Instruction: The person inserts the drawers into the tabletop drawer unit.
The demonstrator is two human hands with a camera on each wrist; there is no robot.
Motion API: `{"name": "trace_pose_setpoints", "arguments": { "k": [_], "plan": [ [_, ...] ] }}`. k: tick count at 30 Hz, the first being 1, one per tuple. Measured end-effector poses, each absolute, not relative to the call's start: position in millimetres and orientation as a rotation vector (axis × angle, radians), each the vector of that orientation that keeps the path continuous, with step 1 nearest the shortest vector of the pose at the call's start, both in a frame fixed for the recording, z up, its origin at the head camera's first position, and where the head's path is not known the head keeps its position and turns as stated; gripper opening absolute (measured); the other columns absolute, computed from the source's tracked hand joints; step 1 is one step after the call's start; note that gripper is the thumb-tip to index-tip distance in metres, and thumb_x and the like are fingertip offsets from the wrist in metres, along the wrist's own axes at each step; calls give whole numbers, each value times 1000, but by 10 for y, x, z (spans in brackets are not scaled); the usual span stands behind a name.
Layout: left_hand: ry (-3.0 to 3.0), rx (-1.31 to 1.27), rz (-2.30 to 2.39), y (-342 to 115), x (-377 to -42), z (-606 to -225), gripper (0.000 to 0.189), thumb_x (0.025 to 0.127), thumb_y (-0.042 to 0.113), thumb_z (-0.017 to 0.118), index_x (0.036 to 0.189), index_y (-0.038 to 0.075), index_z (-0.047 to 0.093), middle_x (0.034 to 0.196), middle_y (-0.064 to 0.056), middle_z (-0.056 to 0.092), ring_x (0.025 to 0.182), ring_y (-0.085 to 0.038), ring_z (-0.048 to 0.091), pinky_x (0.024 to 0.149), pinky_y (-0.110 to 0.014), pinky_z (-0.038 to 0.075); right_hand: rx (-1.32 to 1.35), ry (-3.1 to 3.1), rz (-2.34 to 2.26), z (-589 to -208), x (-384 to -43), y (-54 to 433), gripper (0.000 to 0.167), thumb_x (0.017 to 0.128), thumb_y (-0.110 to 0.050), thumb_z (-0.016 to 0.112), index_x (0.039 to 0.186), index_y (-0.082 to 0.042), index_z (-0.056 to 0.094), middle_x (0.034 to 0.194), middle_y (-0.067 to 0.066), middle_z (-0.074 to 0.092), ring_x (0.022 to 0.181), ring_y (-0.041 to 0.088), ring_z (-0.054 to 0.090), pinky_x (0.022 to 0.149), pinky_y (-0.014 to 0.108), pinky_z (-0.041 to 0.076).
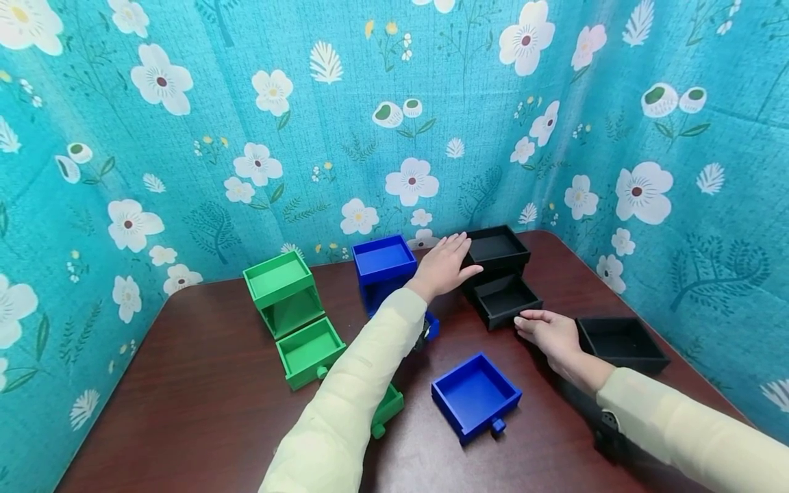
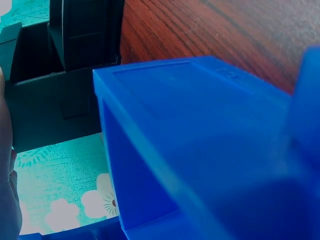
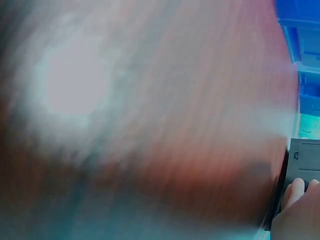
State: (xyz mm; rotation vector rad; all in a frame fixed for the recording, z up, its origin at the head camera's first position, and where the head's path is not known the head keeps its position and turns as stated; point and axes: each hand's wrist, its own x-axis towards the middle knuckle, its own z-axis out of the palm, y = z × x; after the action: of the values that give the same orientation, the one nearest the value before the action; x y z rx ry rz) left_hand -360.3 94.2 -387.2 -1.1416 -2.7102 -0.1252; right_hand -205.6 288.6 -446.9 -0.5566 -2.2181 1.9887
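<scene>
A black cabinet (image 1: 496, 248) stands at the back right with its lower drawer (image 1: 507, 298) pulled out toward me. My left hand (image 1: 445, 266) lies with straight fingers against the cabinet's upper left side. At the drawer's front right corner, my right hand (image 1: 550, 337) pinches the drawer front with bent fingers; any knob there is hidden by them. In the right wrist view, those fingertips (image 3: 296, 189) touch the dark front panel. Just right of that hand lies a separate black drawer (image 1: 622, 342). The blue cabinet (image 2: 190, 110) fills much of the left wrist view.
Left of the black cabinet stands the blue cabinet, its lower drawer (image 1: 433, 327) partly behind my sleeve. A loose blue drawer (image 1: 477, 396) lies in front. Further left is a green cabinet (image 1: 279, 277) with an extended drawer (image 1: 310, 350); another green drawer (image 1: 390, 405) is mostly hidden by my left arm.
</scene>
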Motion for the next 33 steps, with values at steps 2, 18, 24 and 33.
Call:
{"name": "trace_pose_setpoints", "arguments": {
  "k": [2, 18, 24, 33],
  "plan": [
    [-2705, -1144, -126, 957, -3605, -3880, 72, 100, 58, 34, 154, 9, 30, 159, -6, 24, 146, -16, 17, 116, -27, 3, -567, -2207, 1980, -4464, -2045, 2878, 41, 93, -10, 67, 126, 11, 55, 93, 3, 68, 83, 6, 69, 78, 28, 55],
    [-2691, -1149, -117, 963, -3619, -3893, 72, 100, 58, 34, 153, 9, 30, 158, -6, 25, 146, -16, 18, 116, -27, 3, -571, -2017, 2092, -4505, -1989, 2788, 38, 91, -4, 67, 122, 14, 55, 87, -3, 66, 79, 4, 68, 77, 26, 55],
    [-2694, -1148, -102, 963, -3619, -3885, 73, 100, 58, 33, 153, 9, 30, 159, -6, 25, 146, -16, 18, 116, -27, 4, -565, -2027, 2071, -4498, -2028, 2786, 38, 92, -4, 66, 123, 14, 55, 89, -2, 65, 79, 4, 68, 77, 25, 55],
    [-2698, -1152, -91, 954, -3613, -3866, 72, 100, 57, 34, 153, 9, 30, 159, -7, 25, 146, -17, 18, 117, -30, 7, -590, -2053, 2052, -4483, -2125, 2736, 37, 91, -3, 67, 123, 13, 56, 89, 1, 67, 78, 4, 68, 75, 25, 55]
  ]
}}
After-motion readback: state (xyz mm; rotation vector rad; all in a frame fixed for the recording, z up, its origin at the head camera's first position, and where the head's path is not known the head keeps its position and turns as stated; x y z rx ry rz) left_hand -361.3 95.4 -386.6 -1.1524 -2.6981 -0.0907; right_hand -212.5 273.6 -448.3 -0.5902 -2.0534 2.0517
